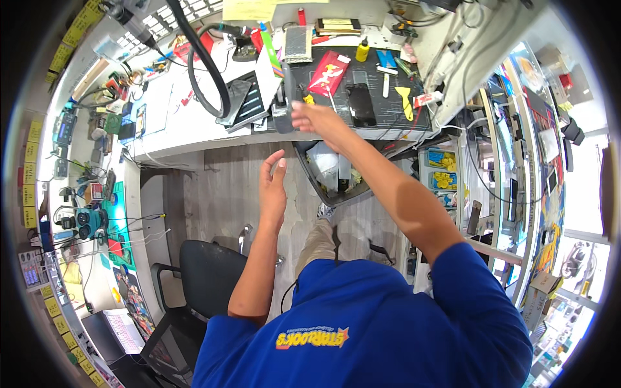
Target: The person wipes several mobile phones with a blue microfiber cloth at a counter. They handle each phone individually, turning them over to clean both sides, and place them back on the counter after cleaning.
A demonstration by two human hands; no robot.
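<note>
I stand at a workbench with a dark work mat point(388, 113) on it. My right hand point(320, 119) reaches out over the mat's near left edge, fingers spread, holding nothing, close to a thin tool with a yellow handle point(309, 99). A black phone point(361, 105) lies face up on the mat just right of that hand, and a red flat packet point(328, 73) lies beyond it. My left hand point(272, 187) hangs lower, over the wood floor, open and empty, fingers together and pointing up.
A black waste bin point(336, 178) sits under the bench edge. A yellow scraper point(405, 100), blue tools and a yellow bottle point(363, 50) lie on the mat. A thick black hose point(204, 64) loops over the white bench. A black chair point(207, 275) stands at lower left beside a cluttered side bench.
</note>
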